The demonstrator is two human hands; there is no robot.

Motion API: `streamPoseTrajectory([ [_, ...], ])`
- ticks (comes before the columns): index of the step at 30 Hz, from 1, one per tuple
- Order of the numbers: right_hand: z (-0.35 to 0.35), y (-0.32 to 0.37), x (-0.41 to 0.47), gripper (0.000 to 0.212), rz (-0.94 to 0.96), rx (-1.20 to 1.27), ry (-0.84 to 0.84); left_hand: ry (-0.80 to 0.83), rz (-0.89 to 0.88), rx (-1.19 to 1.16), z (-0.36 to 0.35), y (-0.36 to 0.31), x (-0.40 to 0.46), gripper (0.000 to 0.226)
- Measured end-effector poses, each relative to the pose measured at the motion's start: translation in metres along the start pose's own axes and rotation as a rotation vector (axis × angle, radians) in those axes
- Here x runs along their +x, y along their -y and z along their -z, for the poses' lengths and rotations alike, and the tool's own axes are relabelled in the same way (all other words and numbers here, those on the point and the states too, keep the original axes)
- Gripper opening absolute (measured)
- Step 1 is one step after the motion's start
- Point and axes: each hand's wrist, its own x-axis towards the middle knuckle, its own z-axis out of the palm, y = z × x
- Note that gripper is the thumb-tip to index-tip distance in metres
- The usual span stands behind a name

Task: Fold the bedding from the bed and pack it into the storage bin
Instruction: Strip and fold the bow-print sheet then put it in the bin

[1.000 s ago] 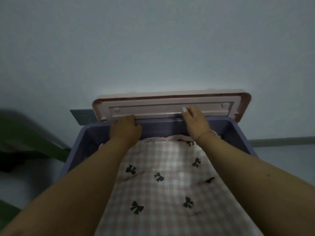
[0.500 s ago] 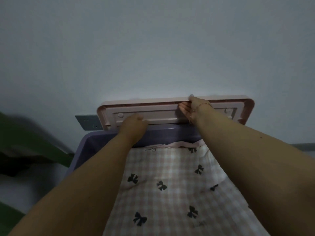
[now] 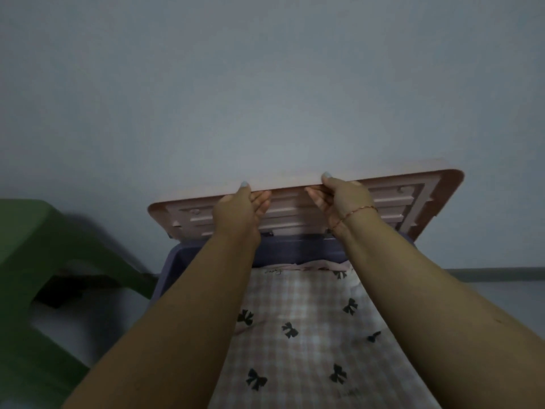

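Observation:
A purple storage bin point(image 3: 295, 253) stands against the wall, filled with folded pink checked bedding point(image 3: 298, 335) printed with black bows. Its pink lid point(image 3: 413, 199) is raised at the far side, tilted toward me, ribbed underside showing. My left hand point(image 3: 239, 211) grips the lid's upper edge left of centre, thumb on top and fingers underneath. My right hand point(image 3: 342, 199), with a thin bracelet on the wrist, grips the same edge just to the right. Both forearms reach over the bedding.
A green plastic stool point(image 3: 44, 261) stands to the left of the bin. A plain pale wall point(image 3: 265, 84) rises directly behind the bin. A grey skirting strip point(image 3: 495, 274) runs along the wall at the right.
Both hands rose from the bin's back rim to the lid's upper edge and took hold of it. The lid has tipped away from the wall toward me.

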Motion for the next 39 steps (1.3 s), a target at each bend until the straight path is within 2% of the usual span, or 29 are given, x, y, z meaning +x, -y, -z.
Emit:
streamPoseTrajectory([
  [2, -0.009, 0.013, -0.012, 0.014, 0.017, 0.005, 0.026, 0.020, -0.046, -0.009, -0.007, -0.014, -0.013, 0.013],
  [5, -0.034, 0.039, -0.027, 0.020, 0.059, 0.034, 0.098, 0.057, -0.148, -0.026, -0.024, -0.048, -0.025, 0.016],
  [11, -0.055, 0.062, -0.081, 0.019, 0.080, 0.047, 0.148, 0.083, -0.252, 0.003, -0.024, -0.086, -0.073, 0.017],
  [19, -0.010, 0.029, -0.152, 0.027, 0.084, 0.018, 0.049, 0.077, -0.166, 0.034, 0.040, -0.051, -0.145, 0.018],
  [26, 0.012, 0.019, -0.178, 0.018, 0.087, 0.004, 0.090, 0.109, -0.140, 0.051, 0.054, -0.044, -0.165, 0.018],
  [28, 0.016, 0.018, -0.182, 0.008, 0.081, -0.011, 0.080, 0.099, -0.111, 0.036, 0.056, -0.041, -0.173, 0.017],
  [31, 0.018, 0.017, -0.189, 0.043, 0.008, -0.013, 0.011, 0.073, -0.024, 0.014, 0.060, -0.044, -0.182, 0.016],
  [32, 0.017, 0.017, -0.193, 0.049, -0.023, -0.024, -0.030, 0.051, 0.006, 0.020, 0.060, -0.045, -0.185, 0.017],
  [33, 0.016, 0.018, -0.197, 0.047, -0.049, -0.030, -0.060, 0.035, 0.033, 0.034, 0.061, -0.047, -0.186, 0.018],
  [36, 0.012, 0.019, -0.210, 0.011, -0.092, -0.010, -0.109, 0.009, 0.096, 0.075, 0.065, -0.048, -0.189, 0.027],
  [39, 0.019, 0.016, -0.220, 0.010, -0.098, 0.009, -0.119, -0.029, 0.107, 0.078, 0.069, -0.039, -0.196, 0.034],
])
